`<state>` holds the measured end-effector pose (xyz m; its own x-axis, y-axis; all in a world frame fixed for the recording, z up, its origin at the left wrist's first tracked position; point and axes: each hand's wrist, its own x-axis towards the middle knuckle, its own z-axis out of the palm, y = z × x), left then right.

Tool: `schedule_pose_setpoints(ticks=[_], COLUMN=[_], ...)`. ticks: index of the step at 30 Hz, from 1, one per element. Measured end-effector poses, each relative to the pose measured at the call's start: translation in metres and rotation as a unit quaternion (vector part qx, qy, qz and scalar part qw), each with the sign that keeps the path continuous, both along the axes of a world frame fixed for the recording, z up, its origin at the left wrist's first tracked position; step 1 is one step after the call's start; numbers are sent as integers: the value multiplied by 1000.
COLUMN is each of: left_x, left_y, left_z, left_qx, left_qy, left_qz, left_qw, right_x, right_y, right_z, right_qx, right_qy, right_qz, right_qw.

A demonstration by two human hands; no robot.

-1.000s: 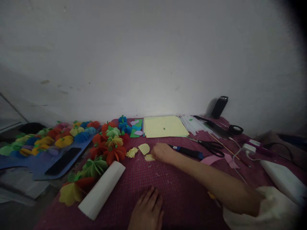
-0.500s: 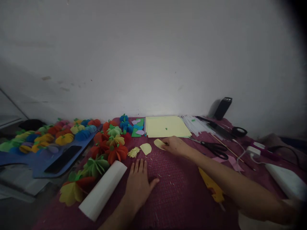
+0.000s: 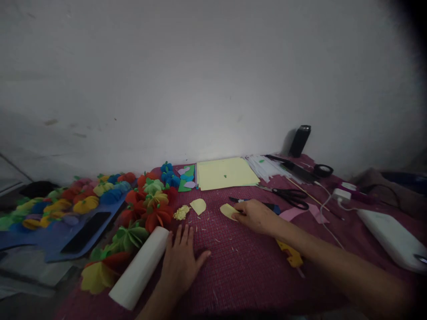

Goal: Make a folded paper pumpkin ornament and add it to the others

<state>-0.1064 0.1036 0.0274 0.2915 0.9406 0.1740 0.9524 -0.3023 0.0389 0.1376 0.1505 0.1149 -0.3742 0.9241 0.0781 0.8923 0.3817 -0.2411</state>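
Note:
My right hand [image 3: 255,215] pinches the edge of a pale yellow paper cutout [image 3: 228,210] just above the maroon patterned cloth. My left hand [image 3: 180,260] lies flat on the cloth with its fingers spread, beside a white roll [image 3: 140,269]. Another pale yellow cutout [image 3: 199,206] rests between the two hands, farther back. Left of it sits a small pile of yellow paper scraps [image 3: 182,212]. Partly hidden behind my right hand is a dark craft knife [image 3: 274,207]. A yellow glue gun [image 3: 291,254] lies under my right forearm.
Folded paper pumpkins [image 3: 158,215] crowd the left side, more on a blue board [image 3: 113,218] with a black phone [image 3: 87,231]. Yellow sheets [image 3: 227,173] lie at the back by the wall. Black scissors [image 3: 290,196], a tape roll [image 3: 323,170] and a white power bank [image 3: 390,238] with cables are at right.
My right hand has drawn the held cutout a little nearer and away from the other cutout. The craft knife now shows behind it. The whole view has shifted slightly.

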Motion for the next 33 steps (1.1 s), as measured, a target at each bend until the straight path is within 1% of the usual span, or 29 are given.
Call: schedule_pose_setpoints(ticks=[1, 2, 3, 4, 5, 6, 7, 8, 9, 10, 11, 12, 13, 15, 16, 18, 20, 22, 24, 25, 26, 27, 28, 29, 31, 32, 33], left_x=[-4, -5, -2, 4, 12, 20, 28, 33, 35, 33, 29, 22, 13, -5, -12, -19, -19, -15, -10, -7, -5, -3, -1, 1, 6, 9, 12], left_y=[-2, -5, -8, -11, -15, -18, -20, -21, -21, -19, -16, -13, -9, -1, 2, 6, 10, 14, 17, 18, 19, 20, 20, 19, 16, 14, 11], left_z=[2, 5, 8, 12, 15, 17, 17, 17, 16, 14, 13, 12, 11, 12, 14, 16, 15, 13, 10, 10, 10, 12, 14, 16, 22, 25, 27], left_qx=[20, 39, 54, 59, 39, 2, -45, -75, -90, -90, -76, -53, -26, 25, 48, 85, 103, 102, 79, 57, 29, -7, -46, -87, -165, -196, -217], left_qy=[11, 16, 15, 9, 4, -1, -5, -14, -21, -26, -31, -35, -46, -87, -112, -161, -206, -257, -328, -373, -427, -490, -559, -630, -748, -786, -811], left_qz=[16, 15, -1, -42, -114, -196, -261, -288, -278, -241, -182, -122, -77, -17, 3, 23, 24, 19, 21, 28, 42, 62, 84, 105, 132, 139, 142], left_qw=[1000, 999, 998, 997, 993, 981, 964, 955, 956, 966, 980, 990, 996, 996, 992, 983, 973, 961, 941, 926, 903, 870, 823, 765, 629, 570, 524], right_x=[2, 3, 1, -2, -5, -10, -14, -17, -20, -23, -25, -28, -31, -40, -47, -61, -74, -78, -74, -69, -64, -58, -53, -50, -47, -48, -51], right_y=[-4, -8, -11, -14, -18, -22, -26, -31, -35, -39, -43, -45, -46, -44, -42, -39, -39, -43, -49, -51, -52, -53, -53, -53, -51, -51, -51], right_z=[-2, -4, -5, -7, -8, -8, -9, -10, -11, -13, -16, -19, -24, -34, -40, -50, -59, -65, -67, -66, -66, -64, -63, -62, -59, -59, -58], right_qx=[-1, -2, -1, 1, 5, 10, 14, 19, 22, 25, 27, 29, 32, 38, 40, 37, 30, 21, 15, 11, 6, 0, -8, -19, -44, -56, -68], right_qy=[7, 15, 22, 27, 32, 35, 38, 40, 41, 42, 41, 39, 37, 33, 32, 31, 30, 30, 44, 62, 91, 126, 167, 212, 302, 345, 383], right_qz=[-4, -8, -13, -20, -28, -37, -45, -52, -57, -59, -60, -60, -59, -57, -53, -36, -5, 34, 70, 82, 85, 81, 71, 59, 32, 18, 6], right_qw=[1000, 1000, 1000, 999, 999, 999, 998, 998, 997, 997, 997, 997, 997, 997, 997, 998, 999, 999, 996, 995, 992, 989, 983, 975, 952, 937, 921])
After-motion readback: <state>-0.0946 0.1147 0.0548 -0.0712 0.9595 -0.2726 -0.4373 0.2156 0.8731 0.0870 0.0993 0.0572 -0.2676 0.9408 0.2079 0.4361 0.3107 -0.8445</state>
